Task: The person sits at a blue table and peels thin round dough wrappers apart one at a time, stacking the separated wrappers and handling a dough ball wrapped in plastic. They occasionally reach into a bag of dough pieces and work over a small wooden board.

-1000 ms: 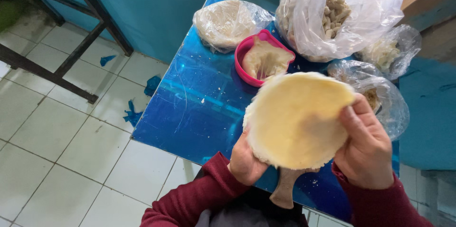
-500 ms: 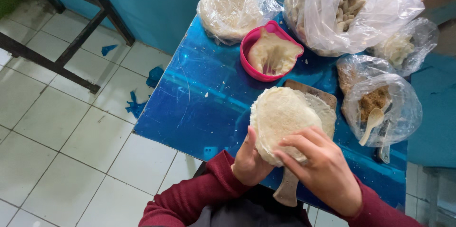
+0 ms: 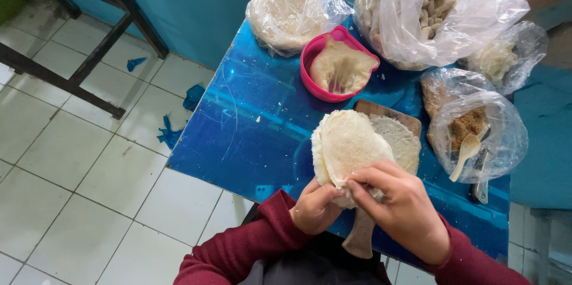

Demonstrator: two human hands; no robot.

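Two hands point(image 3: 363, 204) pinch folded dough point(image 3: 348, 148) beside clear bags point(image 3: 476, 130).

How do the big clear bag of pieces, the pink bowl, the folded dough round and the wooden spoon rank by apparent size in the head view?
1. big clear bag of pieces
2. folded dough round, though it sits nearer the camera than the bowl, so this ranking is unsure
3. pink bowl
4. wooden spoon

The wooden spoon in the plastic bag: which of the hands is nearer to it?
Right. The right hand is just left of and below the wooden spoon; the left hand is farther left.
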